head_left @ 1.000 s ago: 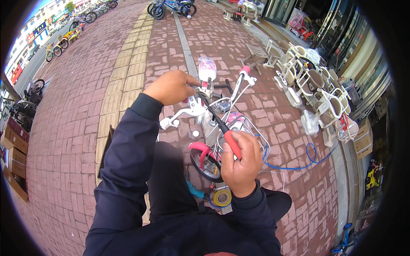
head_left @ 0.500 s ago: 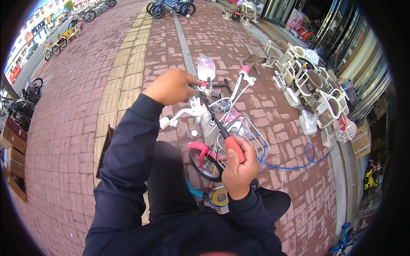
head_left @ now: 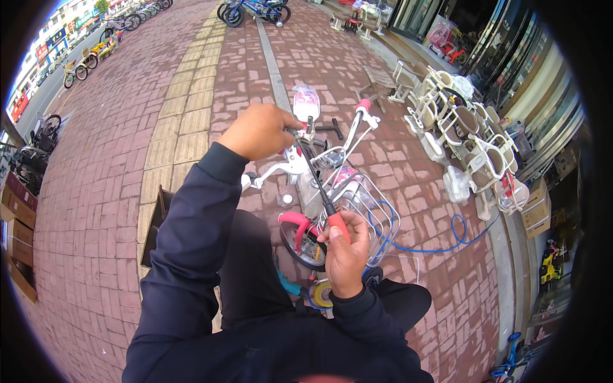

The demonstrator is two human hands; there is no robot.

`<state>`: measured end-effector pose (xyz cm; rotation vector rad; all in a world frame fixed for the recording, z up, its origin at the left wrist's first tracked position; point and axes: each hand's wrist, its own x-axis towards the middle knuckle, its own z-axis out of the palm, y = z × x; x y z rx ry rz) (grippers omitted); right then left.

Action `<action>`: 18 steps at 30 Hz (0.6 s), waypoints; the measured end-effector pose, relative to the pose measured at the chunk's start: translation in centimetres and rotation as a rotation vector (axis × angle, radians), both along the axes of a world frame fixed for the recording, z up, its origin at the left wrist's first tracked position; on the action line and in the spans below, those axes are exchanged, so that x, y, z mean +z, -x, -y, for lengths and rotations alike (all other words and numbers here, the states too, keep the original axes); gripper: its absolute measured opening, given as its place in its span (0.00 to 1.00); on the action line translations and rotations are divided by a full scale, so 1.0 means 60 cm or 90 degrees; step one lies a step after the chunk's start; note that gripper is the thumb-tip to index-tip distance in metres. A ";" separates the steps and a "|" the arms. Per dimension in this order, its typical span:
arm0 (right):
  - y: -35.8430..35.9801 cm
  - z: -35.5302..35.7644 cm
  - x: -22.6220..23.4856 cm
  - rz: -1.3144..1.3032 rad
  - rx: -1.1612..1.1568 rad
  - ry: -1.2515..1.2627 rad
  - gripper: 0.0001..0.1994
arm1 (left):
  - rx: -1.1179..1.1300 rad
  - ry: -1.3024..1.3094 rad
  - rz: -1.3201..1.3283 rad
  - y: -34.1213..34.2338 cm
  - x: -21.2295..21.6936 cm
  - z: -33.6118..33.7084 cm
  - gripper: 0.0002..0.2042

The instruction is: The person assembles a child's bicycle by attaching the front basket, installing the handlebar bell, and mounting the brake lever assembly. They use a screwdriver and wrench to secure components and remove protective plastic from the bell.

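Below me is a small child's bicycle with a pink front fender, white handlebar and wire basket. My right hand is wrapped round the red handle of a screwdriver. Its dark shaft slants up and left to the handlebar's left side, where the tip is hidden close to my left fingers. My left hand is closed in a pinch there, above the white brake lever; what it holds is hidden. A white-and-pink padded part in clear plastic is just beyond.
A black T-shaped tool lies past the handlebar. A yellow tape roll is by my legs, and a blue hose curls right. White child seats are piled at right. An open dark box stands left.
My right hand and the screwdriver handle have shifted slightly left and down, and the grip has changed a little. My left hand stays at the handlebar.
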<state>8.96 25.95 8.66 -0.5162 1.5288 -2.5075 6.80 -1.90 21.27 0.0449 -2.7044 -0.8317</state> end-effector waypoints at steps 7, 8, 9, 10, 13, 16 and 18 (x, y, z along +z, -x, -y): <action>0.013 -0.026 0.005 0.142 0.124 0.024 0.15 | -0.003 -0.026 -0.001 0.003 0.000 -0.005 0.17; 0.011 -0.026 0.004 0.158 0.139 0.096 0.15 | -0.001 -0.041 0.007 0.002 0.000 -0.007 0.17; 0.010 -0.020 0.002 0.156 0.147 0.178 0.14 | 0.003 -0.055 0.012 0.002 0.001 -0.007 0.17; 0.007 -0.015 -0.001 0.134 0.095 0.148 0.15 | 0.006 -0.069 0.018 0.001 0.001 -0.008 0.17; 0.009 -0.013 -0.003 0.021 0.056 -0.027 0.15 | 0.004 -0.002 -0.004 0.002 0.004 -0.011 0.17; 0.015 -0.029 -0.001 0.146 0.198 0.073 0.14 | 0.007 -0.038 0.023 0.000 0.004 -0.011 0.17; 0.014 -0.029 -0.003 0.172 0.223 0.142 0.14 | 0.008 -0.053 0.039 0.002 0.006 -0.007 0.17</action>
